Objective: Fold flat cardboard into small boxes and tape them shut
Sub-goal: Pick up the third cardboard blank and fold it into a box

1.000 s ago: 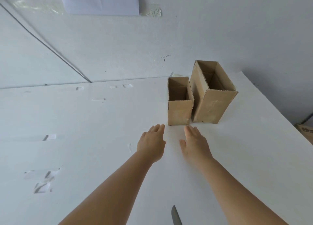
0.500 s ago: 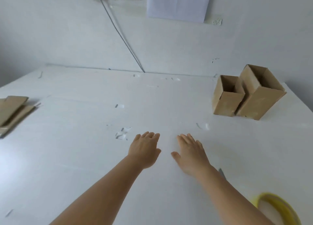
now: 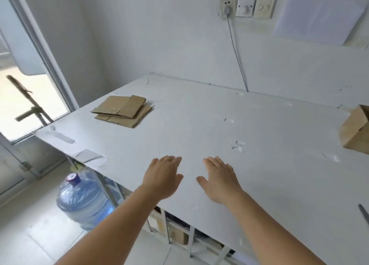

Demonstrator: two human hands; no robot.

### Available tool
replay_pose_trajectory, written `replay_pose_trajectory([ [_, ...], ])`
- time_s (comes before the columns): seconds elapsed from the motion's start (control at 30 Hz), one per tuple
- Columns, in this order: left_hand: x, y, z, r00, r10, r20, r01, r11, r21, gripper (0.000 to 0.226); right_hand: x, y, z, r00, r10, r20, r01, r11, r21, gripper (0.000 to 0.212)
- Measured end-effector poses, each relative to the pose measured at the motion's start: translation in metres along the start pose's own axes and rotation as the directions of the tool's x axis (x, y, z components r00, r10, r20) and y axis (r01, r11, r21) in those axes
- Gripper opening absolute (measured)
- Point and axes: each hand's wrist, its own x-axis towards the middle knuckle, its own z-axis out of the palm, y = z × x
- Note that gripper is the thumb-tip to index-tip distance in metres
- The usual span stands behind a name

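Both my hands out over the white table (image 3: 219, 129), fingers straight, holding nothing: left hand (image 3: 161, 178), right hand (image 3: 219, 182). Flat cardboard stack (image 3: 121, 111) sits far left near the table edge, well apart. 1 folded box (image 3: 356, 132) at right frame edge.

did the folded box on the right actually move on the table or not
Cannot tell: the box sits nearer the picture's right edge, but the wall cable slid right too, so the camera turned left.

Plain workroom: white table (image 3: 199, 129), wall sockets (image 3: 247, 6), water jug (image 3: 83, 198).
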Motion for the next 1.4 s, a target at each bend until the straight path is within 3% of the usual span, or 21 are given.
replay_pose_trajectory([
  [0.33, -0.014, -0.119, -0.028, 0.979, -0.197, -0.055, 0.196, 0.98, -0.027, 0.058, 0.066, -0.109, 0.023, 0.983, -0.174, 0.055, 0.177, 0.983, -0.043, 0.064],
  [0.8, 0.092, -0.252, -0.056, 0.93, -0.361, -0.072, 0.358, 0.932, -0.048, 0.056, 0.245, -0.188, 0.03, 0.965, -0.253, 0.067, 0.257, 0.965, -0.048, 0.06],
  [1.07, 0.156, -0.335, -0.054, 0.933, -0.357, -0.045, 0.356, 0.934, -0.037, 0.054, 0.328, -0.213, 0.046, 0.977, -0.196, 0.086, 0.203, 0.976, -0.082, 0.059],
  [1.4, 0.254, -0.446, -0.042, 0.955, -0.289, 0.067, 0.294, 0.951, -0.095, 0.058, 0.417, -0.252, 0.073, 0.995, 0.084, 0.056, -0.081, 0.995, -0.059, 0.062],
])
